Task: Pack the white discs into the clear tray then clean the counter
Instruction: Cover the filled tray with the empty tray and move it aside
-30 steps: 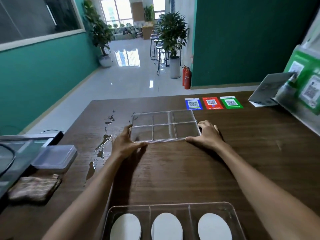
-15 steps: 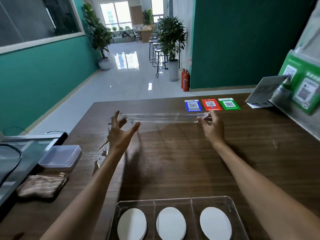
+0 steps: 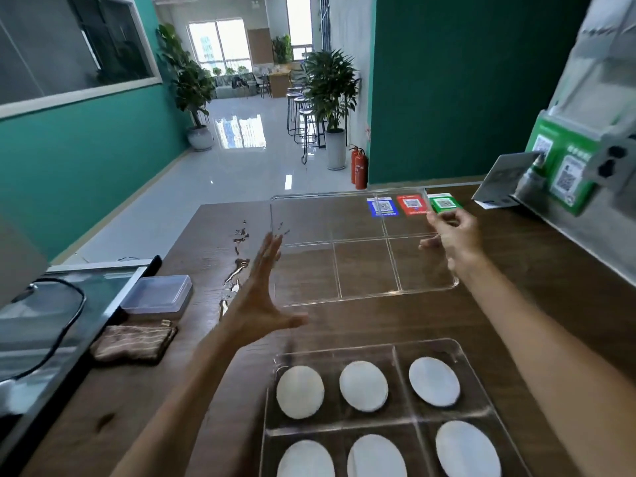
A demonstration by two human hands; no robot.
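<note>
1. A clear lid [image 3: 361, 246], gridded into six panes, is held up tilted above the brown wooden table [image 3: 550, 287] in the middle of the frame; the right hand [image 3: 452, 235] pinches its right edge, fingers closed on the plastic.
2. The left hand [image 3: 263, 297] is spread flat with fingers apart, its fingertips just at the lid's left edge; whether it touches I cannot tell.
3. The clear tray [image 3: 385, 418] sits at the bottom centre of the frame; six white discs [image 3: 363, 385] lie in it, one to each compartment.
4. A trail of spilled water [image 3: 237, 263] glints on the table left of the lid.
5. At lower left a folded striped cloth [image 3: 132, 342] lies beside a small lidded plastic box [image 3: 158, 297].
6. Blue, red and green QR stickers [image 3: 411, 205] sit on the far edge of the table, the blue and red seen through the lid's upper right corner.
</note>
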